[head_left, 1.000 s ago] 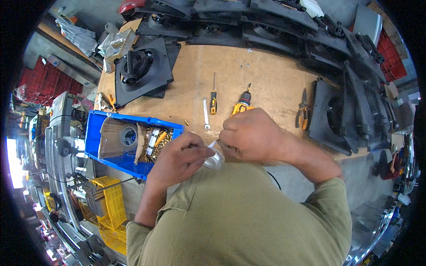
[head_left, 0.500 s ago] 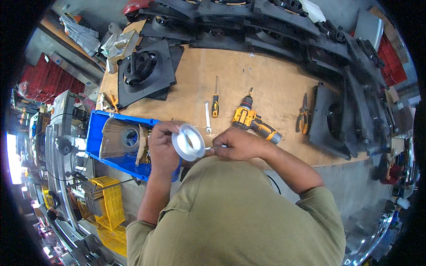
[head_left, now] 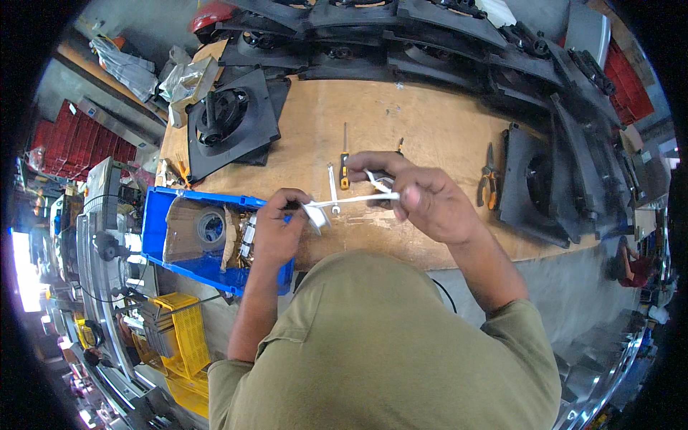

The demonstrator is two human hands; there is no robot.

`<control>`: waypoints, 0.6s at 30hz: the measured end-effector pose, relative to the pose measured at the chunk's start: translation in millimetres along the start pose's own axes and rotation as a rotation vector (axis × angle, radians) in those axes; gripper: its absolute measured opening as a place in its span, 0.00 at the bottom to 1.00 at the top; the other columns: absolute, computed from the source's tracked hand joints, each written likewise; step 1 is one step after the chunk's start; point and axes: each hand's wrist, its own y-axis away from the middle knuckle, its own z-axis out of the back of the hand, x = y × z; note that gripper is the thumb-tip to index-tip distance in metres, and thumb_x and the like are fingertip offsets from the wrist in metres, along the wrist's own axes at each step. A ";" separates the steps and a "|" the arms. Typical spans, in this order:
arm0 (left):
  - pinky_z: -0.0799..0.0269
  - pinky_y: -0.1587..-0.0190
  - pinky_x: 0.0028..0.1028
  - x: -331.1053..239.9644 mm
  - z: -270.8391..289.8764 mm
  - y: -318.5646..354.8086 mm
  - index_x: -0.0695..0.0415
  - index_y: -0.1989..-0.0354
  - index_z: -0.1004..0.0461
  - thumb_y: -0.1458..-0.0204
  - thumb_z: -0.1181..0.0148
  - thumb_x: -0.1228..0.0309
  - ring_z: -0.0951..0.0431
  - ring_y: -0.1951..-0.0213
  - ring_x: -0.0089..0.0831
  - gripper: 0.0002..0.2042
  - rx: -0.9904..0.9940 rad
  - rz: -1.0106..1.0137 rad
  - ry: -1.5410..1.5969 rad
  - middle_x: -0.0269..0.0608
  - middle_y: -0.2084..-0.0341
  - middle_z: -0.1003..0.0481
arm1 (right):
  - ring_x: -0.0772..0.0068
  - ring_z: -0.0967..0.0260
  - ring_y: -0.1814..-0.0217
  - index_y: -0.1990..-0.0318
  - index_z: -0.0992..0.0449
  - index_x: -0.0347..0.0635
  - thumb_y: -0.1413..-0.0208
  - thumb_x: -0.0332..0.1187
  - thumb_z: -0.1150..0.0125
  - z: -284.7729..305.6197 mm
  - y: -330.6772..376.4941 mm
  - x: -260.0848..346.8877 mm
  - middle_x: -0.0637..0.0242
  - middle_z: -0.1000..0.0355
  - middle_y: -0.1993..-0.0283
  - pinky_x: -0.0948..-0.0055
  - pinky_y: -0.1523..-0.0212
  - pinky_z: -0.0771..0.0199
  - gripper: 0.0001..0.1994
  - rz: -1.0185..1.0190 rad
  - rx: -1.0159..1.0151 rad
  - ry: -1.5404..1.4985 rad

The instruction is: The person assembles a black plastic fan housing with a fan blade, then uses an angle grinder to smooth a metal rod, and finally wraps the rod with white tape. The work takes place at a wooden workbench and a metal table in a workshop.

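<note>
My left hand (head_left: pixel 279 233) is closed on the edge of a roll of white tape (head_left: pixel 316 217), which is turned nearly edge-on. A white tape strip (head_left: pixel 362 198) runs taut from the roll to my right hand (head_left: pixel 437 204). The right thumb and fingers pinch its end, and a loose curl of it shows by the fingers. Beyond the hands lie an open-end wrench (head_left: pixel 332 190) and a yellow-black screwdriver (head_left: pixel 345 168). My right hand hides nearly all of the cordless drill; only its bit (head_left: pixel 400 145) shows past the fingers.
A blue bin (head_left: pixel 154 222) at the left holds a cardboard box and a clear roll (head_left: pixel 210 228). Orange-handled pliers (head_left: pixel 489 183) lie at the right. Black fan panels (head_left: pixel 236 143) stand at the left, with many more stacked along the table's back and right.
My right hand has moved right and away from the roll, drawing out a length of tape. The roll has turned from face-up to nearly edge-on in my left hand.
</note>
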 end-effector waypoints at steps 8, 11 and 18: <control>0.28 0.58 0.24 -26.4 -4.0 11.9 0.62 0.59 0.24 0.51 0.43 0.83 0.24 0.63 0.22 0.11 0.151 0.053 -0.068 0.36 0.67 0.22 | 0.62 0.25 0.55 0.69 0.33 0.44 0.32 0.50 0.53 0.5 -21.6 0.5 0.57 0.27 0.63 0.67 0.57 0.25 0.20 -0.140 -0.117 -0.320; 0.29 0.60 0.23 -29.9 -1.8 15.8 0.62 0.58 0.23 0.52 0.42 0.81 0.26 0.66 0.21 0.11 0.167 0.020 -0.125 0.35 0.70 0.22 | 0.64 0.25 0.61 0.69 0.30 0.41 0.34 0.50 0.50 4.2 -24.5 2.6 0.62 0.29 0.68 0.64 0.62 0.26 0.20 -0.182 -0.124 0.009; 0.31 0.66 0.24 -38.7 4.8 19.7 0.60 0.59 0.22 0.53 0.38 0.77 0.28 0.71 0.21 0.11 0.225 0.040 -0.207 0.36 0.72 0.23 | 0.55 0.26 0.68 0.66 0.23 0.42 0.41 0.46 0.43 -6.6 -25.1 -7.4 0.60 0.27 0.69 0.59 0.68 0.27 0.16 -0.024 0.392 1.365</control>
